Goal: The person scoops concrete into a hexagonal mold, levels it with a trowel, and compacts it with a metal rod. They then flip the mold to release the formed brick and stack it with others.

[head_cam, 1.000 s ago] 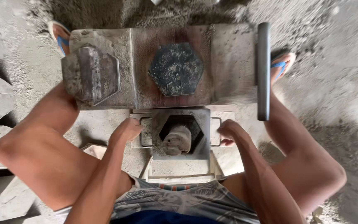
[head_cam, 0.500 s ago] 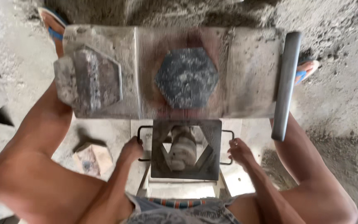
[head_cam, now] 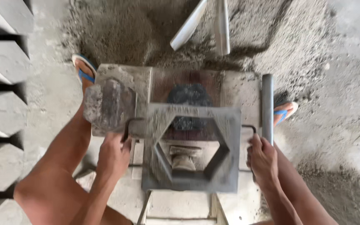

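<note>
**Both hands lifting a hexagonal metal mould by its side handles**

At the far left, grey cast blocks [head_cam: 3, 106] are standing in rows on the floor, spaced apart, probably so they can dry. Next to them a foot in a blue-strapped sandal [head_cam: 83, 71] is planting itself beside the work surface [head_cam: 238, 89], a flat plate dusted with grey mix. On that plate's left end a worn hexagonal block [head_cam: 107, 106] is lying, likely set aside within easy reach.

The left hand [head_cam: 113, 156] is curling its fingers around the dark wire handle [head_cam: 126, 127] on the mould's left side, its grip clenched on the handle. The mould [head_cam: 190, 148], a square grey steel frame with a hexagonal opening, is hanging level between the two hands, above the plate's near edge. It looks blurred. Through its opening a pale cylindrical post [head_cam: 184, 158] is showing below, and beyond it a dark hexagonal slab [head_cam: 188, 95] is sitting on the plate.

The right hand [head_cam: 263, 160] is grasping the opposite handle [head_cam: 248, 128], which is mostly hidden by the fingers; holding both sides evenly is keeping the frame from tilting. Just beside that hand a metal bar [head_cam: 267, 108] is lying along the plate's right edge, with the other sandalled foot [head_cam: 284, 112] beyond it. Heaped grey sand [head_cam: 138, 33] and two tool handles [head_cam: 207, 23] are lying at the top.
</note>
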